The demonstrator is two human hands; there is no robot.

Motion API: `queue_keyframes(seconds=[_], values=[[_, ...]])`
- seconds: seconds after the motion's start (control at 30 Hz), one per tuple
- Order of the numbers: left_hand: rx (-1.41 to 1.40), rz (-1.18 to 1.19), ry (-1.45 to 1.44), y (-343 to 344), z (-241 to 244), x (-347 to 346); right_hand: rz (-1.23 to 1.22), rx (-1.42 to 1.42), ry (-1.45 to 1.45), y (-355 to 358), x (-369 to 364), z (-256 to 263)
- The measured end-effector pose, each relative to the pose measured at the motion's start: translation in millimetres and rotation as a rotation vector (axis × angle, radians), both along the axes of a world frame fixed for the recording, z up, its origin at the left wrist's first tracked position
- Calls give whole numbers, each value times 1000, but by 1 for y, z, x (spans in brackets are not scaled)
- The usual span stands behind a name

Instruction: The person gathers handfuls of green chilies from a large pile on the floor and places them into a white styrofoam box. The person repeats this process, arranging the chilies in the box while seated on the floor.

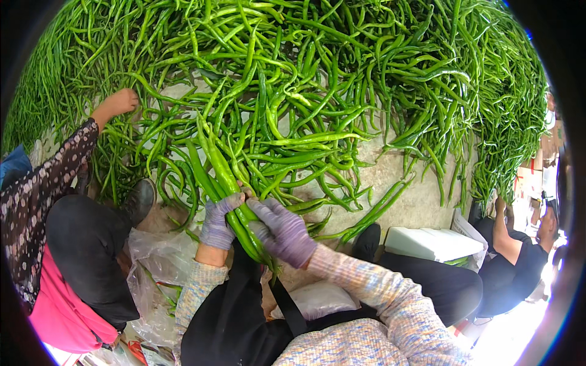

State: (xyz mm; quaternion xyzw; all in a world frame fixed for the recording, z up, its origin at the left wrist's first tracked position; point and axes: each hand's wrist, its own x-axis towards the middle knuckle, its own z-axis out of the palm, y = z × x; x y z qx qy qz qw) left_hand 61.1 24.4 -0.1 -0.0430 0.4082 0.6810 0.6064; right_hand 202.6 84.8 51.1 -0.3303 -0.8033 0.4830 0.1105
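Observation:
A bundle of long green chili peppers (224,176) is held in front of me, tips pointing up and away, stems low near my lap. My left hand (223,222), in a light purple knit glove with bare fingertips, grips the bundle from its left side. On the right side, my right hand (281,231), in a similar purple glove, has its fingers against the same peppers. Its palm side is hidden. Beyond both hands, a wide layer of loose green chili peppers (293,142) covers much of the pale floor.
High pepper heaps (508,91) rise at the back and right. A co-worker's hand (122,101) reaches into peppers at left. A white foam box (430,243) stands right of my knee. Clear plastic bags (158,261) lie at left. Another person's forearm (506,238) shows far right.

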Motion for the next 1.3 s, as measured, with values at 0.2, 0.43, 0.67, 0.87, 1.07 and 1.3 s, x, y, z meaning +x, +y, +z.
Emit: queue_keyframes(seconds=[0.2,0.43,0.67,0.87,1.07,1.3], values=[[87,49,-216,-19,-6,-20,-502,-247,-24,138,17,-31],[22,65,-152,-22,-13,-20,-999,-676,-136,264,-21,-100],[-167,89,-47,-12,-13,-15,-693,-391,112,236,9,-53],[-165,5,-26,3,11,-8,-373,-209,162,93,23,-10],[123,-52,179,33,81,-6,-135,-370,248,42,18,6],[134,147,221,21,203,-3,280,-94,430,66,28,5]])
